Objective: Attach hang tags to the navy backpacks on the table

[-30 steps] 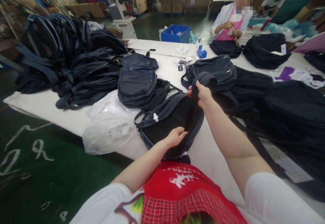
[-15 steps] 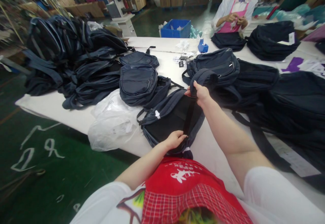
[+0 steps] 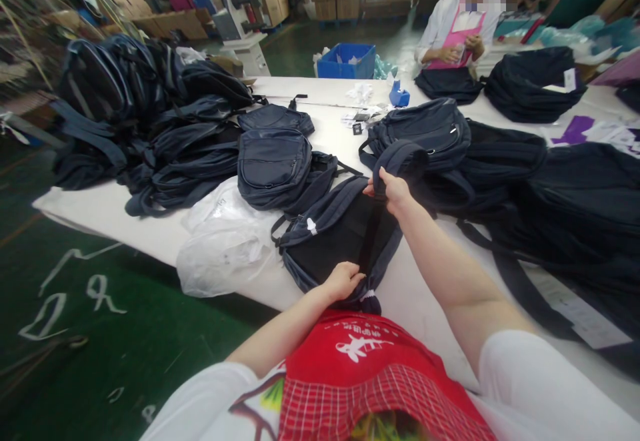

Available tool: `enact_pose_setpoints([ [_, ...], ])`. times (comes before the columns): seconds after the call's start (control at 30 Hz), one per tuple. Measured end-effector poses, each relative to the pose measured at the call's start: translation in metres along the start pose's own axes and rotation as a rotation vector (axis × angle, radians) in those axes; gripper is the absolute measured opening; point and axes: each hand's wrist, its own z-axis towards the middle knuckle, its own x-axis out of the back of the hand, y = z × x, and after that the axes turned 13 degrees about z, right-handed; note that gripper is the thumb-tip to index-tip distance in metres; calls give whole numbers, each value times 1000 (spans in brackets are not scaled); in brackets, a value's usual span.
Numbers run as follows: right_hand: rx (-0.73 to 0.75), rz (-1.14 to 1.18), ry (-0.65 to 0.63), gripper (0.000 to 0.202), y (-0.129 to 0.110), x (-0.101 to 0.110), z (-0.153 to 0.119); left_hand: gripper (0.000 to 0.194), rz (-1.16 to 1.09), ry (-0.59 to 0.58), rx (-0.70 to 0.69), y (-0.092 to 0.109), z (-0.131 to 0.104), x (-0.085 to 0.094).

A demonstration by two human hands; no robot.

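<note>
A dark navy backpack (image 3: 330, 241) lies on the white table against my apron, its black back panel facing up. My right hand (image 3: 391, 191) is closed on the padded shoulder strap (image 3: 400, 156), lifting it above the bag. Lower down, my left hand (image 3: 345, 281) pinches the black webbing (image 3: 371, 234) that runs between the two hands. A small white tag (image 3: 311, 226) hangs on the backpack's left side, and a white tie (image 3: 369, 294) shows near its bottom end.
Stacked navy backpacks (image 3: 190, 141) fill the table's left side; others (image 3: 595, 188) crowd the right. Clear plastic bags (image 3: 225, 248) overhang the near edge. A blue bin (image 3: 346, 61) stands beyond the table. Across it, a person in a pink apron (image 3: 457, 38) handles something small.
My left hand has moved slightly down along the webbing. My right hand and the strap stay almost where they were. The view has shifted a little.
</note>
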Motion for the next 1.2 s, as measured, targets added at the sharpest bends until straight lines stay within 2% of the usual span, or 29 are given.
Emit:
enact_pose_setpoints([
  [0.17,-49,89,23,37,3,-1,-15,24,55,1,45,1,-3,-2],
  [0.37,-88,191,-80,35,-2,10,-49,19,3,94,219,-4,-4,-6],
  [0.5,-190,260,-131,33,-12,16,-75,14,-100,147,374,-7,0,-10],
  [0.57,-267,283,-140,36,-14,15,-94,22,-140,149,414,-7,4,-10],
  [0.63,-352,291,-150,39,-11,14,-118,20,-163,125,429,-7,7,-9],
  [0.73,-505,245,-114,39,10,20,-161,6,-158,82,456,-7,10,-4],
  [0.83,-594,137,-47,32,44,39,-199,15,-111,63,529,-10,13,2],
  [0.87,-563,74,-15,31,55,47,-208,19,-95,56,556,-11,14,4],
  [1.0,-285,-186,173,33,86,85,-230,33,-100,-22,594,-13,20,9],
  [1.1,-291,-59,243,31,96,105,-236,41,-167,-146,567,-9,22,11],
  [1.2,-490,130,246,37,105,113,-241,48,-221,-221,550,-4,22,14],
])
